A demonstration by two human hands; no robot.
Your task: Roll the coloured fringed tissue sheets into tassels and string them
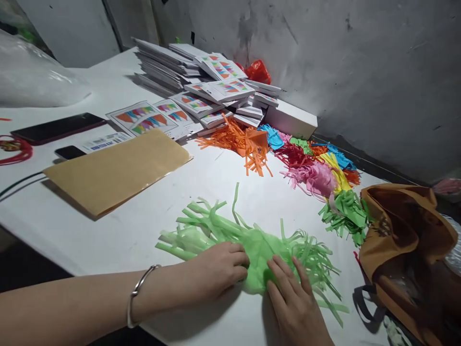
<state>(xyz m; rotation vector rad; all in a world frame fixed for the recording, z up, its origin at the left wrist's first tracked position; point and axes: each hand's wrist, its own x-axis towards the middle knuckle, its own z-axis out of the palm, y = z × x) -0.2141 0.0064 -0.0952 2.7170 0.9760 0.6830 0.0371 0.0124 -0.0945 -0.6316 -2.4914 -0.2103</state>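
A green tissue paper tassel (262,247) lies flat on the white table, with cut fringe spreading to the left and right. My left hand (219,269), a silver bangle (135,293) on its wrist, has its fingers curled in on the tassel's left middle part. What the fingertips grip is partly hidden beneath them. On the near right side of the same tassel, my right hand (291,298) rests with its fingers stretched out and slightly apart, pressing on the paper.
Coloured tassels, including an orange one (256,144) and a pink one (319,178), line the wall side. Behind them are piled printed cards (225,89) and a white box (291,117). A brown envelope (122,168) and phone (59,127) lie left. A brown bag (392,230) stands right.
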